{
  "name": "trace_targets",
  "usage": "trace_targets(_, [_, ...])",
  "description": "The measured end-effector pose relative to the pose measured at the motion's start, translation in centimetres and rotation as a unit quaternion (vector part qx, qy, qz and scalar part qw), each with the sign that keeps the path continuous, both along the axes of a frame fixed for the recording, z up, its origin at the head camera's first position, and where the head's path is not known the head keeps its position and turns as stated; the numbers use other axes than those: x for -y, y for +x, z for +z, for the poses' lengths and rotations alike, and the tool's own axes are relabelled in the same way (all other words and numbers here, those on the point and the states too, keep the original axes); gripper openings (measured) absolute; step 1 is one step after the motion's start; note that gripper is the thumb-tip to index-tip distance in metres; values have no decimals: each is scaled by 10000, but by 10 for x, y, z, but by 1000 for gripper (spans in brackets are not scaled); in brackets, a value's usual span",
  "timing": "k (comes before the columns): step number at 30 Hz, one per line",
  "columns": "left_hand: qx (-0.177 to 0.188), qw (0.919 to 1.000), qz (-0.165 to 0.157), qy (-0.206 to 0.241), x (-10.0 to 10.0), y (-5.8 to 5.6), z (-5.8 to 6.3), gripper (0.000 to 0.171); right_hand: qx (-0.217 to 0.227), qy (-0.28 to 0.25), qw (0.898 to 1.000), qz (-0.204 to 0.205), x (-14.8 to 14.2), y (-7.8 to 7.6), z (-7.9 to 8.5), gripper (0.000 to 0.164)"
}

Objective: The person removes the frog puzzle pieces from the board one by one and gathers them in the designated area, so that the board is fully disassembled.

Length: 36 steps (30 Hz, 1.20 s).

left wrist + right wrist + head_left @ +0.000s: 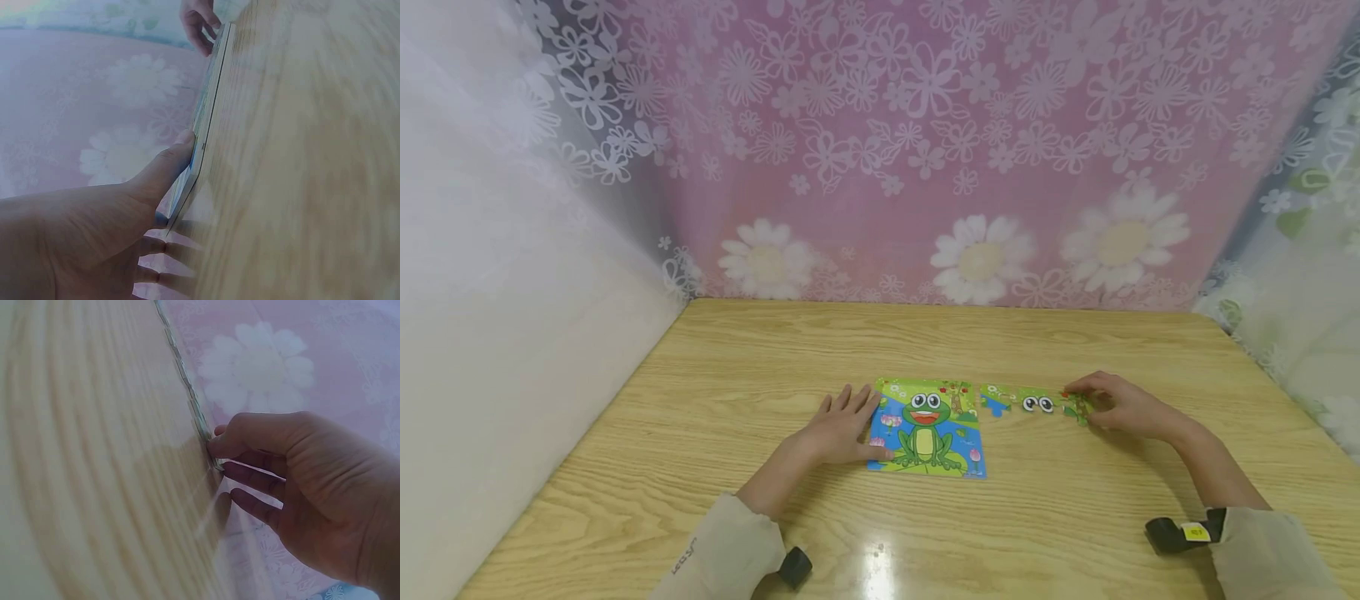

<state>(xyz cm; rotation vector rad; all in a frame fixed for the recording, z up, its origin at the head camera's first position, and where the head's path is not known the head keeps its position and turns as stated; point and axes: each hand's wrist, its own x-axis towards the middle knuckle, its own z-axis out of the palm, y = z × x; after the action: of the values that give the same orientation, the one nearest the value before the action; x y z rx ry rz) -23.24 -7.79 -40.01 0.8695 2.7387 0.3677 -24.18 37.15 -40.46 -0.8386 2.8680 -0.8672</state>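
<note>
A square frog jigsaw puzzle (pixel 925 437) lies flat in the middle of the table, showing a green frog on blue water. Beside its left edge my left hand (pixel 842 429) rests with fingers spread; in the left wrist view its thumb (pixel 175 150) lies on the puzzle's surface. To the puzzle's right is a row of loose pieces: a blue-and-green piece (pixel 997 400), a piece with the frog's eyes (pixel 1038 404) and a tree piece (pixel 1078 407). My right hand (pixel 1123 406) pinches the tree piece at the row's right end; its fingertips partly cover it.
The wooden table (pixel 775 350) extends around the puzzle on all sides. A pink flowered curtain (pixel 880 167) hangs behind it, with pale cloth at both sides. Dark wrist-camera mounts (pixel 1180 533) sit at my cuffs.
</note>
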Motion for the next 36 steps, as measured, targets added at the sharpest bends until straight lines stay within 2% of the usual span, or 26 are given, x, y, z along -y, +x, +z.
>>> trace_targets(9, [2,10000,10,-23,2,-1,-2,93,-22,-283,9996,52,22,5,17,41])
trace_targets(16, [2,10000,34,-34,4,-1,-2,92,60,-193,9994,298,63,2,30,39])
trace_targets(21, [32,10000,24,-11,3,1,-2,91,240,-56,9987,447,96,-3,29,37])
trace_targets(25, [7,10000,2,-9,2,1,-3,92,311,126,9969,707,123,-8,27,36])
trace_targets(32, [-5,10000,71,-35,0,-2,-4,93,130,249,9898,1399,166,-13,28,35])
trace_targets(36, [-78,9999,72,-111,0,-4,-7,94,165,339,9865,1596,188,-15,27,35])
